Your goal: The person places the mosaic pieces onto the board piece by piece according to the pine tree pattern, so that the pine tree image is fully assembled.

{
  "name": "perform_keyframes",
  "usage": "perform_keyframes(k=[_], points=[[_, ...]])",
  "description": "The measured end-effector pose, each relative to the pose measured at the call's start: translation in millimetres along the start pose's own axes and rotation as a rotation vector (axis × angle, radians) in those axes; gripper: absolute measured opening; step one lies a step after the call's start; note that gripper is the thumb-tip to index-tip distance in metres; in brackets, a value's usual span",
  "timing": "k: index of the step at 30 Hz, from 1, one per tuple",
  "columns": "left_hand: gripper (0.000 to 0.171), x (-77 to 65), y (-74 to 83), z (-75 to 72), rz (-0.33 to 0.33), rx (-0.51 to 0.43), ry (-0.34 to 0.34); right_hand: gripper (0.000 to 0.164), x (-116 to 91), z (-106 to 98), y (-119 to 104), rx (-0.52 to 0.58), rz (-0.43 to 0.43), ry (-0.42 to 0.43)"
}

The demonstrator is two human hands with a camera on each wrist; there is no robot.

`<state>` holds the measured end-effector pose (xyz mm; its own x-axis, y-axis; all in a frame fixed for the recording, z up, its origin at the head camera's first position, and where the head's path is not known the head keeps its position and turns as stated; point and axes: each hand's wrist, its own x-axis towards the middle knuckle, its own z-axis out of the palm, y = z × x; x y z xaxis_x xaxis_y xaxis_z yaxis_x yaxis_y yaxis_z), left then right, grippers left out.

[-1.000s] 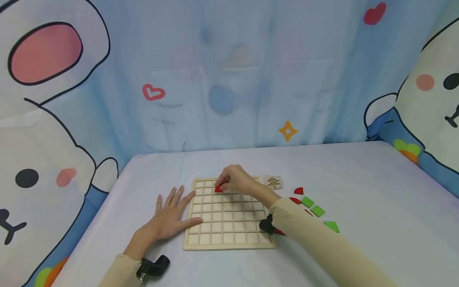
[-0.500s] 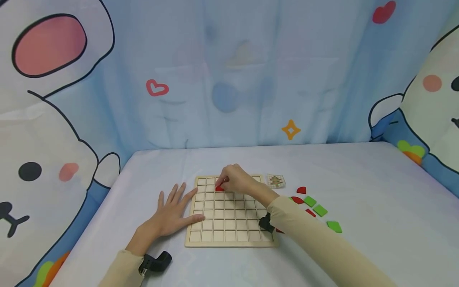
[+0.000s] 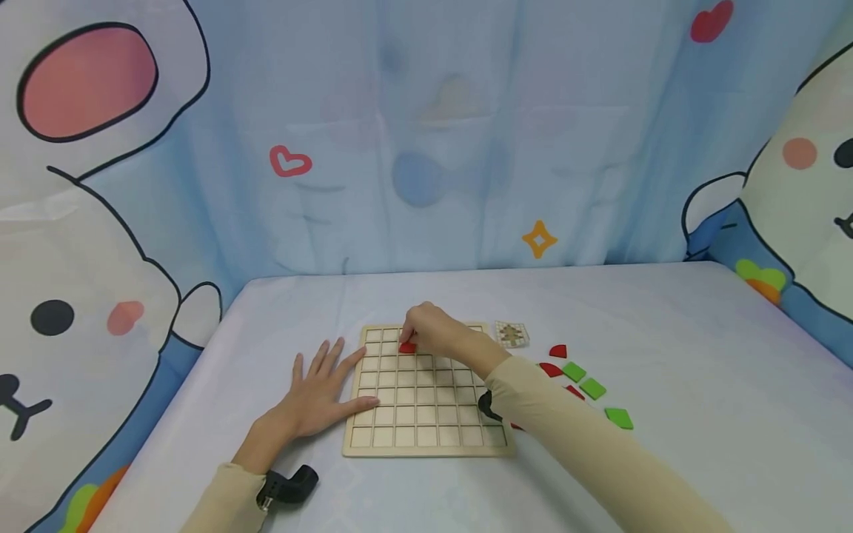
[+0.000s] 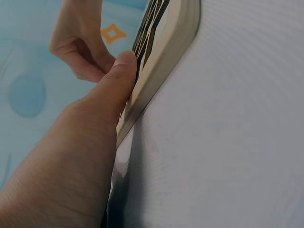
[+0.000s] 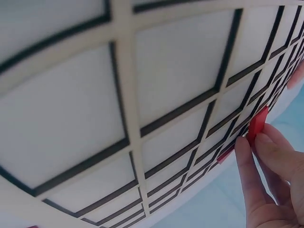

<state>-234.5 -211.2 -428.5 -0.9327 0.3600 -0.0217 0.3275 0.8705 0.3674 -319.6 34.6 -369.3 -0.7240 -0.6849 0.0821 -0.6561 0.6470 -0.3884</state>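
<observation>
A square wooden board (image 3: 423, 418) with a raised grid lies on the white-covered table. My right hand (image 3: 436, 331) reaches over its far left part and pinches a small red tile (image 3: 407, 348) between thumb and finger. In the right wrist view, that red tile (image 5: 258, 125) stands tilted at the grid, and a second red piece (image 5: 225, 155) shows beyond the fingertips. The left hand (image 3: 318, 397) lies with fingers spread along the board's left side, its thumb over the frame. Seen from the left wrist, the thumb (image 4: 111, 83) rests along the board's edge.
A small printed card (image 3: 512, 334) lies just past the board's far right corner. Right of the board are loose red tiles, one of them rounded (image 3: 558, 351), and green diamond-shaped tiles (image 3: 592, 388). The right forearm (image 3: 566, 429) partly covers this area. A patterned curtain (image 3: 433, 148) hangs behind the table.
The right hand stays over the same part of the board, its wrist and forearm turned slightly. The head view has shifted a little. My left hand keeps its place.
</observation>
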Motion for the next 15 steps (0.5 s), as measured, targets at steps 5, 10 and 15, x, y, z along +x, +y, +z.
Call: perform_keyframes(k=[5, 10, 15], points=[[0.091, -1.1, -1.0, -1.3, 0.002, 0.004, 0.002, 0.016, 2.3, -1.2, -2.7, -0.033, -0.034, -0.026], [0.091, -1.2, -0.2, -2.0, 0.008, 0.005, 0.003, 0.019, 2.4, -1.0, -5.2, -0.067, -0.017, -0.057], [0.091, -1.4, 0.9, -1.1, 0.003, 0.002, -0.004, 0.023, 0.0, 2.6, -4.6, -0.073, -0.017, -0.031]])
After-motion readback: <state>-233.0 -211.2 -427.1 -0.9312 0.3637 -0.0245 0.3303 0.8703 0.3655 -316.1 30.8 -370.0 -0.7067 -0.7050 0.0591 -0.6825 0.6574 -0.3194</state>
